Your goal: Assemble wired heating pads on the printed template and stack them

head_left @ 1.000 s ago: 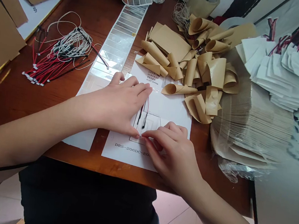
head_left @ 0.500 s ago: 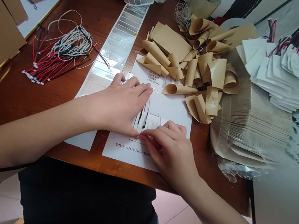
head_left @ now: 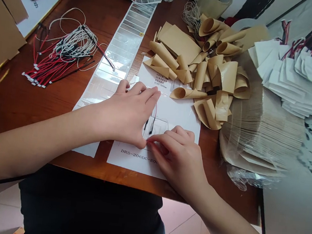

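A printed white sheet (head_left: pixel 136 157) lies on the table in front of me, with a drawn outline and the letters "DRS-206DC" on it. Over its left part my left hand (head_left: pixel 130 112) is spread, fingertips pressing at the top and thumb low near the drawing. Thumb and index finger of my right hand (head_left: pixel 179 147) are pinched together beside my left thumb, at the drawing's lower edge; whatever they hold is too small to make out. Between my hands a thin red wire (head_left: pixel 156 111) and a small black-tipped lead (head_left: pixel 152 127) lie on the drawing, partly covered by my left hand.
A strip of clear labels (head_left: pixel 118 49) runs from a roll at the back. Left of it lie bundled red and white wires (head_left: pixel 74 45). Curled brown papers (head_left: pixel 202 75), a stack of pale sheets (head_left: pixel 269 129) and white packets (head_left: pixel 291 71) fill the right. Cardboard (head_left: pixel 3 34) stands left.
Both hands stay almost in place, with my left thumb and right fingertips still close together. The whole view has shifted very slightly.
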Tool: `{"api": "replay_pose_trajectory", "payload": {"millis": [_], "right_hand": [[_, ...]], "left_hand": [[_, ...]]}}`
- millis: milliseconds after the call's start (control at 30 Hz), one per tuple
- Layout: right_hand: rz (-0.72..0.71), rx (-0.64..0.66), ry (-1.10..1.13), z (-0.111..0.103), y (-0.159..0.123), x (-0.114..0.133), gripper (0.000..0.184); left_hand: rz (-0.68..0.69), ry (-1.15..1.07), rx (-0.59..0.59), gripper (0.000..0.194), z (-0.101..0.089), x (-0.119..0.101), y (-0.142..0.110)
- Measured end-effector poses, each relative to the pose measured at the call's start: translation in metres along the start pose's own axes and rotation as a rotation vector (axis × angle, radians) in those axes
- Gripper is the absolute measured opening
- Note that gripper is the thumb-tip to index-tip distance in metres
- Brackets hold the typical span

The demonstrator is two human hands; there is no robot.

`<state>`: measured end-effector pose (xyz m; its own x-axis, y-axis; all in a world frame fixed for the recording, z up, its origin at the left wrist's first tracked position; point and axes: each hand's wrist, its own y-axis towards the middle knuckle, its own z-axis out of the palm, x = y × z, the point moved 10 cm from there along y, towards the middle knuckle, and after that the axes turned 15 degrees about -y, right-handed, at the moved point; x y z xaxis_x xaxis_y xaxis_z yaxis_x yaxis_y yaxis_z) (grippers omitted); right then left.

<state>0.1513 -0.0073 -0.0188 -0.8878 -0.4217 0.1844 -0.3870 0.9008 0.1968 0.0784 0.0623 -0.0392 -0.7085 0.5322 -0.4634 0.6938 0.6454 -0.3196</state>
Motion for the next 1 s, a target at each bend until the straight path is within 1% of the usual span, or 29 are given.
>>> {"api": "replay_pose_trajectory", "payload": {"millis": [133, 267, 467, 633, 733, 833, 1000], "right_hand": [[0.023, 0.020, 0.060, -0.005, 0.002, -0.005, 0.016], [0.040, -0.013, 0.080, -0.013, 0.004, -0.009, 0.015], [0.024, 0.016, 0.056, -0.008, 0.004, -0.008, 0.011], [-0.011, -0.010, 0.024, -0.009, 0.002, -0.007, 0.011], [-0.016, -0.001, 0.000, -0.009, 0.002, -0.008, 0.012], [-0.044, 0.005, -0.010, -0.008, 0.002, -0.008, 0.012], [-0.086, -0.052, -0.047, -0.012, 0.003, -0.004, 0.016]], "left_hand": [[0.011, -0.022, 0.020, 0.115, 0.001, 0.003, 0.001], [0.005, -0.034, 0.058, 0.118, 0.002, 0.007, 0.002], [0.003, -0.041, 0.082, 0.115, 0.000, 0.009, 0.002], [0.009, -0.044, 0.058, 0.109, 0.000, 0.009, 0.002], [0.008, -0.039, 0.044, 0.114, 0.002, 0.009, 0.003], [-0.007, -0.043, 0.061, 0.122, 0.006, 0.010, 0.004], [-0.019, -0.043, 0.070, 0.123, 0.007, 0.012, 0.004]]}}
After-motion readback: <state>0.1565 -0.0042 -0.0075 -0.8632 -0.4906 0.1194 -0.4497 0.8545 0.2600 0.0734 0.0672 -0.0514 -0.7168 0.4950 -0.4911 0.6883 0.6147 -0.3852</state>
